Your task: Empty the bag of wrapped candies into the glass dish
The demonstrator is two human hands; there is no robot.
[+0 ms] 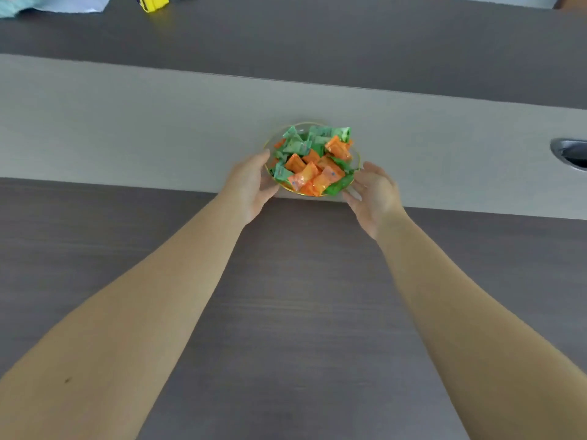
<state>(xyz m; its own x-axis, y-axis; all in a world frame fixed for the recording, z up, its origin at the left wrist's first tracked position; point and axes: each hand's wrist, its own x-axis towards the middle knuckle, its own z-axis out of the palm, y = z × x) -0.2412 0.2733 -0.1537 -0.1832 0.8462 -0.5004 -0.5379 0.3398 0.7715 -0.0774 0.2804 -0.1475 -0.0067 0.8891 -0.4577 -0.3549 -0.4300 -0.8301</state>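
Observation:
A clear glass dish (272,141) with a thin gold rim sits on the pale strip of the table, heaped with several green and orange wrapped candies (313,160). My left hand (252,185) is at the dish's left side, fingers spread, its fingertips at the rim. My right hand (373,193) hovers just right of the dish with open fingers, close to the rim but seemingly apart from it. Neither hand holds anything. No candy bag is near the dish.
The table has dark wood-grain bands and a pale strip (127,134) across the middle. A metal cable grommet (571,154) is at the right edge. Far back left lie a yellow object (154,2) and pale crumpled packaging (54,3).

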